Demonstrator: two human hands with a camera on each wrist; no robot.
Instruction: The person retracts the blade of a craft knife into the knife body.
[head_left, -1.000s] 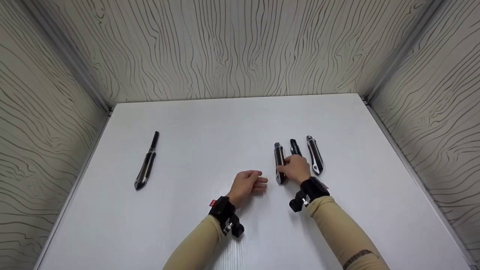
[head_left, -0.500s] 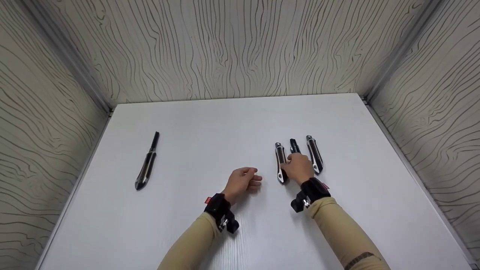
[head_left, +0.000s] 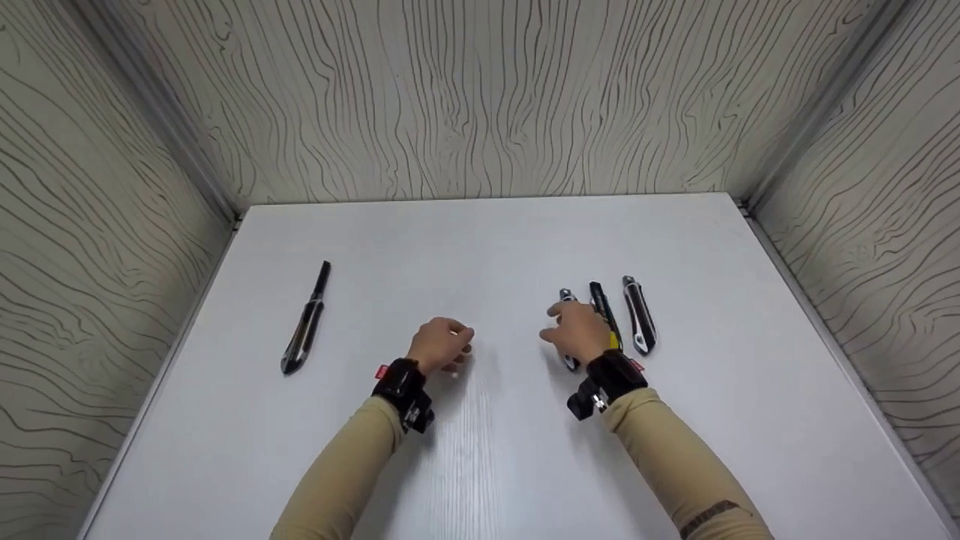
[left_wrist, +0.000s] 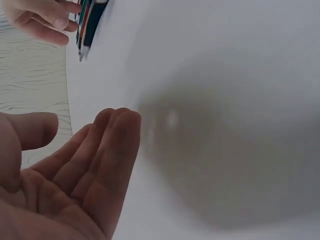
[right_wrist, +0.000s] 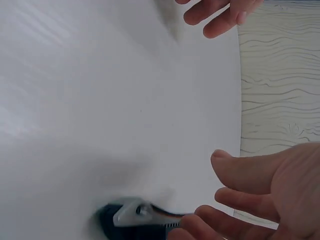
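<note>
My right hand (head_left: 579, 331) hovers with loosely bent fingers over a brown-and-silver utility knife (head_left: 568, 294), hiding its middle. The right wrist view shows the silver end of that knife (right_wrist: 137, 214) below the fingers, with nothing gripped in them. Just right of it lies a black utility knife (head_left: 602, 304) with a yellow end, partly behind the hand. Another brown-and-silver utility knife (head_left: 640, 315) is farther right. Nearer the table's middle, my left hand (head_left: 442, 345) is held above the surface, palm turned inward; its fingers (left_wrist: 112, 165) are relaxed and hold nothing.
On the left of the white table (head_left: 465, 247) lies one more utility knife (head_left: 304, 330), its black front part pointing away. Wood-patterned panels (head_left: 480, 97) close in the back and both sides of the table.
My right hand has lifted from the knives and shifted slightly left, uncovering the black knife's yellow end. My left hand has moved left, away from the right hand.
</note>
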